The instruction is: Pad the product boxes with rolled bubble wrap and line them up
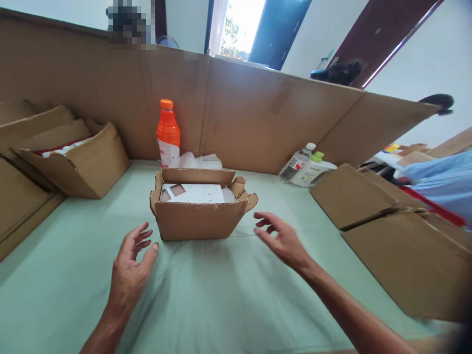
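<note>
Green cloth (228,295); open box (199,216) seemingly lies crosswise.

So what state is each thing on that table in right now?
Small box: open, flaps up, white packet inside.
Orange bottle: upright, capped.
Clear bottle: lying tilted, capped.
Left box: open, tilted, goods inside.
Flat cartons: folded flat.
Left hand: open, holds nothing, beside the small box.
Right hand: open, holds nothing, beside the small box.

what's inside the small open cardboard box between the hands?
Inside the small open brown cardboard box: a flat white item with brownish square patches lies on top. Anything beneath it is hidden by it and the walls.
</note>
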A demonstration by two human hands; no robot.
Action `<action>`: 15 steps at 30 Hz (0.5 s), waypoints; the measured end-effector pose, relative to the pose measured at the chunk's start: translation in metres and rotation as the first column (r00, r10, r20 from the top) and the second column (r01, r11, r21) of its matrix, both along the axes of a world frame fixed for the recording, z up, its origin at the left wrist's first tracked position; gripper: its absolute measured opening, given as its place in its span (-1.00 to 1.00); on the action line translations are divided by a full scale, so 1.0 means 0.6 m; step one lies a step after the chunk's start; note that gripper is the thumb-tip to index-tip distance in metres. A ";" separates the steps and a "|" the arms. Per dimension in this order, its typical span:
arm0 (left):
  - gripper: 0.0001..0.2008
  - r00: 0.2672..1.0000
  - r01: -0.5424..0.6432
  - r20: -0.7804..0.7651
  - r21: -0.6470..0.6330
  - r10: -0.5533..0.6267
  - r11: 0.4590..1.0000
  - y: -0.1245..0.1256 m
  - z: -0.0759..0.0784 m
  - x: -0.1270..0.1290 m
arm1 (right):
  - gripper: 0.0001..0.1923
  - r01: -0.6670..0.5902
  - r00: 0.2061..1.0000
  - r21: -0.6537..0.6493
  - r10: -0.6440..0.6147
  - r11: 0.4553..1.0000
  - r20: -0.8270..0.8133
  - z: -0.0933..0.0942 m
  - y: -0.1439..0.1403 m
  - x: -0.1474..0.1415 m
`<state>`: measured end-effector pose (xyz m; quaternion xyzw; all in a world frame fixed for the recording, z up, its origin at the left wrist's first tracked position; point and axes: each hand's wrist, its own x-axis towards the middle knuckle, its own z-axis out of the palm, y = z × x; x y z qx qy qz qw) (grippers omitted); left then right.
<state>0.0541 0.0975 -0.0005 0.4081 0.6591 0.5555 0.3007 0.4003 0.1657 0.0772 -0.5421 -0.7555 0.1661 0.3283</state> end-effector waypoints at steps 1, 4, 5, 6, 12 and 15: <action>-0.31 1.000 0.013 0.003 0.010 -0.013 1.000 0.012 0.004 -0.002 | -0.58 -0.051 0.998 -0.080 0.050 0.996 -0.024 -0.027 0.003 -0.009; -0.25 0.997 0.077 0.025 0.040 -0.078 0.996 0.049 0.014 0.000 | -0.39 -0.145 0.986 -0.168 0.130 0.975 -0.101 -0.075 0.027 -0.057; -0.26 0.994 0.101 0.038 0.039 -0.102 0.994 0.060 0.016 0.004 | -0.41 -0.147 0.985 -0.178 0.127 0.973 -0.118 -0.079 0.037 -0.072; -0.29 0.992 0.112 0.049 0.035 -0.114 0.993 0.068 0.017 0.010 | -0.46 -0.135 0.985 -0.188 0.112 0.973 -0.128 -0.080 0.045 -0.084; -0.46 0.997 0.068 0.023 0.058 -0.070 0.996 0.040 -0.004 0.081 | -0.70 0.024 0.995 -0.223 -0.044 0.975 -0.085 -0.073 0.020 -0.054; -0.48 0.996 0.084 0.016 0.073 -0.085 0.994 -0.002 -0.011 0.108 | -0.67 0.068 0.995 -0.218 -0.083 0.974 -0.058 -0.071 -0.013 -0.021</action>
